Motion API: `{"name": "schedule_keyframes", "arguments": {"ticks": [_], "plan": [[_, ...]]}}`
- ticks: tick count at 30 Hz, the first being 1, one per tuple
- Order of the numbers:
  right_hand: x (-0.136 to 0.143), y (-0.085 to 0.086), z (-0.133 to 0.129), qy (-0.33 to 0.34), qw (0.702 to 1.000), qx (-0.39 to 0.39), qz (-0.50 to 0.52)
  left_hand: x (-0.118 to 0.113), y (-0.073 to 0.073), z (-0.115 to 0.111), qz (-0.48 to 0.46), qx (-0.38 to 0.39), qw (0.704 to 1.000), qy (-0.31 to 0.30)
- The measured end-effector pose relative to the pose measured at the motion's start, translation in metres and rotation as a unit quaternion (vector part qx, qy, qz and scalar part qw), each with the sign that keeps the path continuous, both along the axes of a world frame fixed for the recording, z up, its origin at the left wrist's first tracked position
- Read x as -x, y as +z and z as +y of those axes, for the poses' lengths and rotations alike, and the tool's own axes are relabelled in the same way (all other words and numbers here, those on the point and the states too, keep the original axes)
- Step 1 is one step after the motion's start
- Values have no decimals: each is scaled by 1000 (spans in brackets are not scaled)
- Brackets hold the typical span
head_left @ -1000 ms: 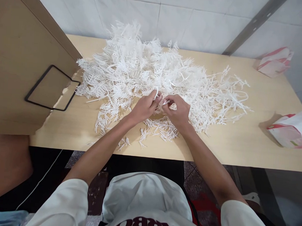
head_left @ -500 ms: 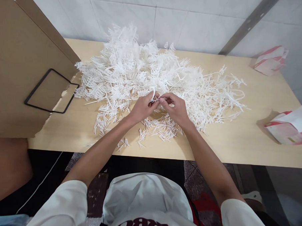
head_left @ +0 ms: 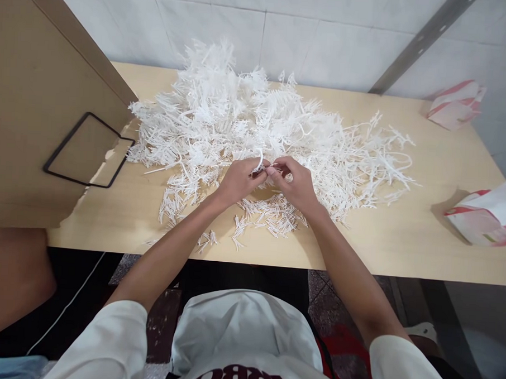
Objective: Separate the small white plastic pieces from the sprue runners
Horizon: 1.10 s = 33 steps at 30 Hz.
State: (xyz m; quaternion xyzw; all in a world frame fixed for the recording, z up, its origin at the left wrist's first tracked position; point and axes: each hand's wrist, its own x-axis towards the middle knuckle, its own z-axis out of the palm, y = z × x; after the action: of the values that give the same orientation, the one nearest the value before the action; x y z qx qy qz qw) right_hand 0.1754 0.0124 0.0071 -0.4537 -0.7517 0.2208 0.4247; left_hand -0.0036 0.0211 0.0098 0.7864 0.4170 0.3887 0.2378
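Observation:
A heap of white, branching plastic sprigs [head_left: 239,110] covers the middle of the table. In front of it my left hand [head_left: 241,179] is closed on a white plastic sprig [head_left: 260,154], whose curved stem sticks up above the fingers. My right hand [head_left: 293,180] meets it fingertip to fingertip, thumb and forefinger pinched on the same small white piece. The exact grip between the fingertips is partly hidden. Small loose white bits [head_left: 268,215] lie on the table below both hands.
A large cardboard sheet [head_left: 39,102] stands at the left, with a black wire frame [head_left: 87,149] against it. Two red-and-white paper bags, the nearer one [head_left: 487,213] and the farther one [head_left: 457,104], are at the right. A tiled wall [head_left: 326,42] closes off the back.
Both hands stay in almost the same place, fingertips together. The curved stem above my left hand has shifted slightly. The whole view has moved a little.

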Motion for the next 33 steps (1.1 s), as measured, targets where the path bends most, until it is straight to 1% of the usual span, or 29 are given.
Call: {"name": "schedule_keyframes", "arguments": {"ticks": [2,6,8,10,12,15,17,19,22,24,26,28,33], "plan": [[-3,-2,2,14,1000,5,-18,-1,-1,0,12,-5,1000,-12],[-7,-4,3,30,999,17,-24,-1,3,-2,1,33,998,-48],[-7,-4,3,35,999,26,-23,-1,4,-2,8,46,998,-52],[-6,-3,2,38,998,33,-35,-1,2,-2,45,39,998,-33],[-4,-1,1,30,997,32,-66,-3,-2,-2,105,4,994,2],[-2,2,0,2,992,26,-123,-6,-7,-3,190,-69,977,69],[-2,2,0,-25,990,21,-135,-7,-8,-5,213,-99,967,99],[-3,1,1,-49,991,9,-123,-6,-5,-5,196,-96,970,106],[-5,-1,4,-62,995,-28,-73,-3,0,-4,123,-41,989,73],[-6,-2,5,-41,997,-50,-42,-1,2,-2,68,-9,997,45],[-6,-2,4,-1,998,-53,-30,0,2,0,29,2,999,31],[-5,-2,4,28,998,-40,-38,2,1,3,13,3,1000,22],[-3,-3,3,22,997,-23,-74,1,-4,4,16,-3,1000,-17]]}}
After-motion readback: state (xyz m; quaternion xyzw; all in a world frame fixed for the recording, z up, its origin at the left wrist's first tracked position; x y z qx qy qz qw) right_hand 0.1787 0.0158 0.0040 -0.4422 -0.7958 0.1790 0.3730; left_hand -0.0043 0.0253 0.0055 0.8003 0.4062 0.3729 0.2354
